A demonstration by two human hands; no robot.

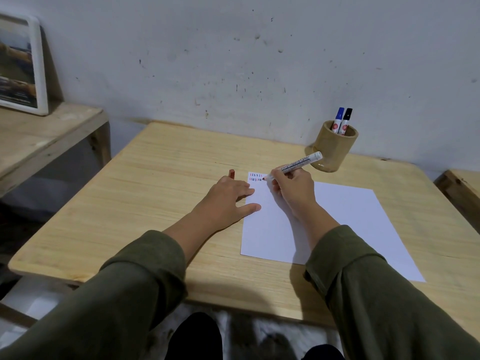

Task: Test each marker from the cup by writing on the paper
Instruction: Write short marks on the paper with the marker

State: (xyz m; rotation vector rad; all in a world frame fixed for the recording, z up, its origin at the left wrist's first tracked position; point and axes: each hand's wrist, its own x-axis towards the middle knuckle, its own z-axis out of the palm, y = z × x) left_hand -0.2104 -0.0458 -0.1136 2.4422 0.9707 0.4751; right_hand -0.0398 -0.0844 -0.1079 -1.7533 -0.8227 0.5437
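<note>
Right hand (291, 189) curled tight round a white cylindrical marker (298, 163), its red tip touching the far-left corner of the smooth white paper (337, 219), beside two short rows of little coloured strokes (255, 177). Left hand (228, 196) lies flat and open, fingertips pinning the sheet's left edge, holding nothing. A red cap (231, 173) stands just beyond it on the pale grainy wooden table (161, 183). Far right, the round wooden cup (333, 149) holds a blue-capped marker (338, 120) and a black-capped marker (346, 121).
</note>
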